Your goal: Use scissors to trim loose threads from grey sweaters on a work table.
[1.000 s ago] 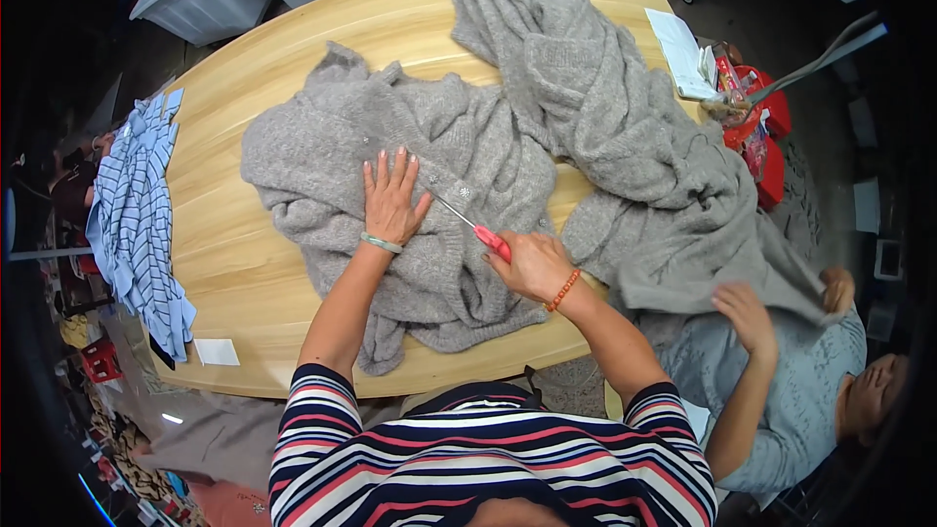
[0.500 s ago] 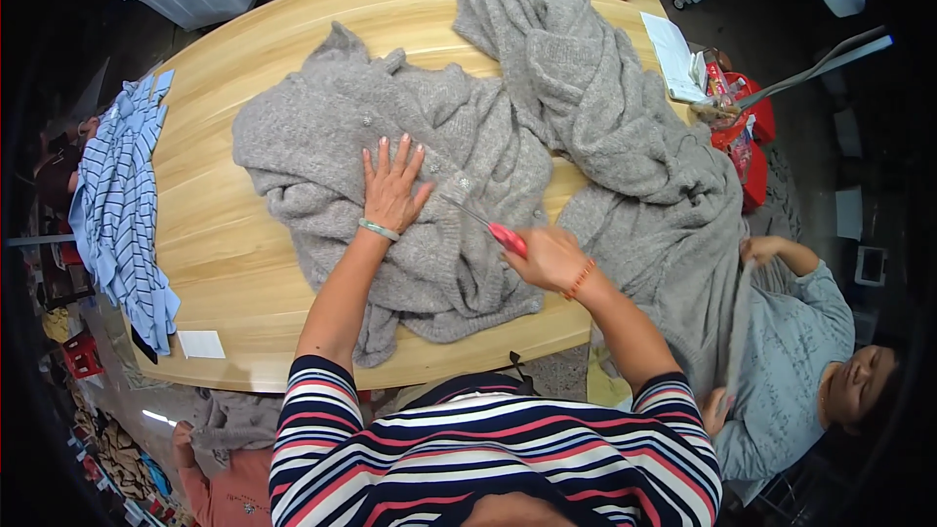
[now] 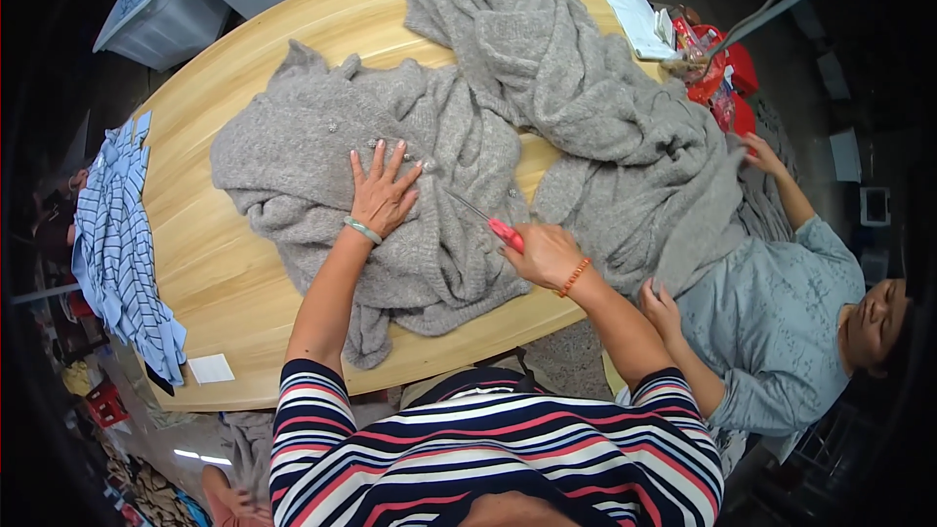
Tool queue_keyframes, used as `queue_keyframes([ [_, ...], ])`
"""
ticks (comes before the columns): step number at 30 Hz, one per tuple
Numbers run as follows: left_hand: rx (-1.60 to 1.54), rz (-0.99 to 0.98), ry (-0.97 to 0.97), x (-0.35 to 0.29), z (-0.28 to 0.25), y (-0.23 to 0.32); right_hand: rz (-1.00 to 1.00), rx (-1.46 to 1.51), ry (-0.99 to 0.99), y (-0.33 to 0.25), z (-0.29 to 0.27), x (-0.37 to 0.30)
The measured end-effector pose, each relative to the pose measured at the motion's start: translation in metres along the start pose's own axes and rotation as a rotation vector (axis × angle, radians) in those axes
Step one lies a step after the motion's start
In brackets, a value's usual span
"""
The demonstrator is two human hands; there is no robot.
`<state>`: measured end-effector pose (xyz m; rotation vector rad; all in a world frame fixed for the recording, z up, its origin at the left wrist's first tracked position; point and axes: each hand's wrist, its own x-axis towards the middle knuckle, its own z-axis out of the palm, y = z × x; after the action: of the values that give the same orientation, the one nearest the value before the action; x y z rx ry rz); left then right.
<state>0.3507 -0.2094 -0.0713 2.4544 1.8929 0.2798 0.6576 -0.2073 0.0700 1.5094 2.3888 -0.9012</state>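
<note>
A grey knitted garment (image 3: pixel 283 122) lies bunched on the wooden table in front of me, with several small shiny button-like pieces on it. My left hand (image 3: pixel 383 190) rests flat on the knit, fingers spread, beside one of these pieces. In my closed right hand (image 3: pixel 549 254) is a slim tool with a pinkish-red handle (image 3: pixel 506 233) and a thin metal shaft. Its tip points up and left over the garment, close to my left hand. Whether the tip touches the knit, I cannot tell.
More grey knitwear (image 3: pixel 586 68) stretches along the table's right side, where a co-worker (image 3: pixel 771 322) handles its end. Blue striped fabric (image 3: pixel 117 244) hangs over the left edge. White paper (image 3: pixel 634 20) and a red bag (image 3: pixel 711 78) sit at the far right; grey bins (image 3: pixel 171 24) stand behind.
The whole view has shifted slightly. The co-worker's hands have moved along the grey knitwear, its near end now lying lower and flatter. My hands keep nearly the same places on the garment.
</note>
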Motion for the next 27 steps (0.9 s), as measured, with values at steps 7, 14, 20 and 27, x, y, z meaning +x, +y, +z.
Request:
queue_keyframes([
  [7, -0.206, -0.079, 0.094, -0.002, -0.018, 0.027, -0.055, 0.157, 0.026, -0.007, 0.002, -0.037],
  [14, -0.376, 0.016, 0.183, -0.01, -0.036, 0.052, -0.056, 0.192, 0.2, 0.035, 0.017, -0.053],
  [20, -0.832, -0.116, -0.14, -0.043, -0.103, 0.093, 0.044, 0.243, 0.182, 0.058, 0.026, -0.083],
  [27, -0.139, 0.066, -0.361, -0.014, -0.016, 0.121, 0.041, 0.183, 0.157, 0.065, 0.039, -0.098],
])
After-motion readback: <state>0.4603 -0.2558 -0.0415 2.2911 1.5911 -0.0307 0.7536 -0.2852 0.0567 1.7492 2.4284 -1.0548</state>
